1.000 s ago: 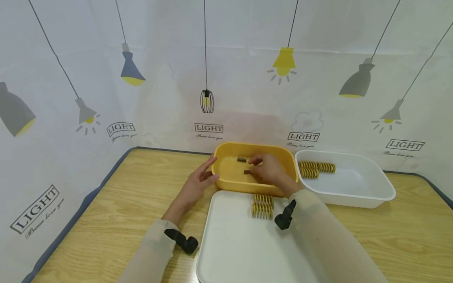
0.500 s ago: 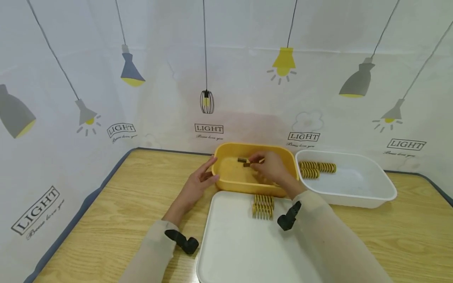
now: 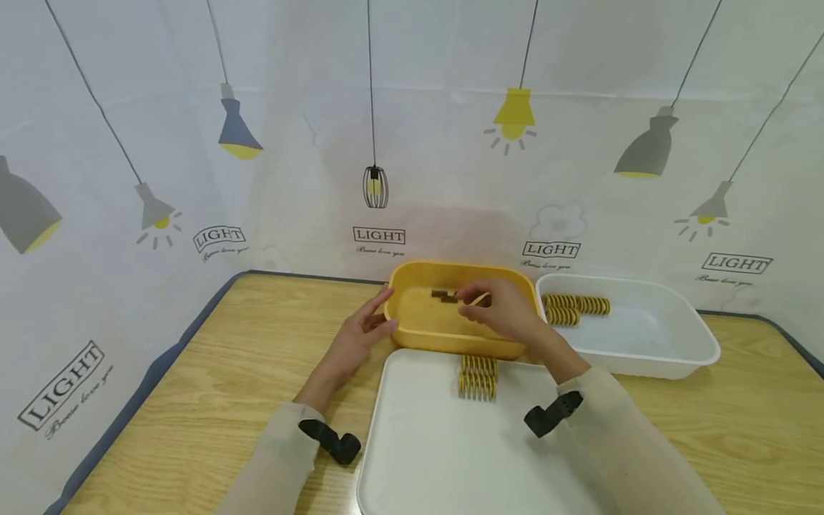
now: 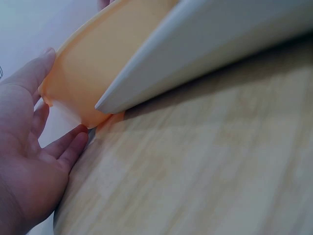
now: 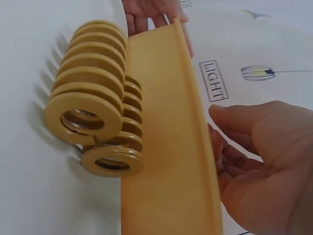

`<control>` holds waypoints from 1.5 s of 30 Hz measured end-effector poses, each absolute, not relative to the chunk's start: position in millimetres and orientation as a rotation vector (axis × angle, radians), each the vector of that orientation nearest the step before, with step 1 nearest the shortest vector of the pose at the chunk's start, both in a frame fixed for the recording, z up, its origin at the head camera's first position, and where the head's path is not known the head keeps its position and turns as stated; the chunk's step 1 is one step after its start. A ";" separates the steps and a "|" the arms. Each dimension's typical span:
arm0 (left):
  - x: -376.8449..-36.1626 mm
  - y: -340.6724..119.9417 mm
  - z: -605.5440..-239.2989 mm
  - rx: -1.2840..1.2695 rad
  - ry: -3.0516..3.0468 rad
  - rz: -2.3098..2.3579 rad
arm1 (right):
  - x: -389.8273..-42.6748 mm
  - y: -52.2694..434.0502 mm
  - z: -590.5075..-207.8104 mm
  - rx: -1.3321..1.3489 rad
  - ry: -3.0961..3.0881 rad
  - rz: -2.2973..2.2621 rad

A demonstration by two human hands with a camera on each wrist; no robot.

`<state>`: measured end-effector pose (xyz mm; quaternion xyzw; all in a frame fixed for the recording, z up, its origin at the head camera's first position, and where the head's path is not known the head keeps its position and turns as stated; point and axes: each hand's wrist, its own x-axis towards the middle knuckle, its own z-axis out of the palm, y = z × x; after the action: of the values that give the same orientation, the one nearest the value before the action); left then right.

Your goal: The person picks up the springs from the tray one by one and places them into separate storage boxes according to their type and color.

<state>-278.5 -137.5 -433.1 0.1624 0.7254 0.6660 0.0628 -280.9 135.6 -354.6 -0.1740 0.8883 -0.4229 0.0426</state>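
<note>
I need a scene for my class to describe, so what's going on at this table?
A person steadies a yellow plastic tub with the left hand against its side. The right hand reaches into it, fingers at small dark springs. Two yellow coil springs lie on the flat white tray; more sit in the white bin.

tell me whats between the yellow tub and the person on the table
In the head view, a white tray lies there, with yellow springs on its far edge, beside the yellow tub.

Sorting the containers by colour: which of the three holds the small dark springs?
The yellow tub, the one in the middle at the back. Both white containers, the tray in front and the tub to the right, hold yellow springs.
</note>
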 end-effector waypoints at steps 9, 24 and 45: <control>-277.6 -136.2 -433.7 0.498 2.191 2.016 | -246.0 149.3 -347.3 -0.605 2.794 -1.256; -277.9 -135.7 -434.0 0.498 2.193 2.025 | -194.6 170.7 -354.3 -0.728 2.767 -1.264; -262.3 -135.1 -407.8 0.474 2.145 2.011 | -188.4 168.1 -391.9 -0.945 2.718 -1.169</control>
<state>-262.3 -135.1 -407.8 0.1587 0.7178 0.6730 0.0817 -188.4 168.1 -391.9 -0.3041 0.8749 -0.3764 0.0178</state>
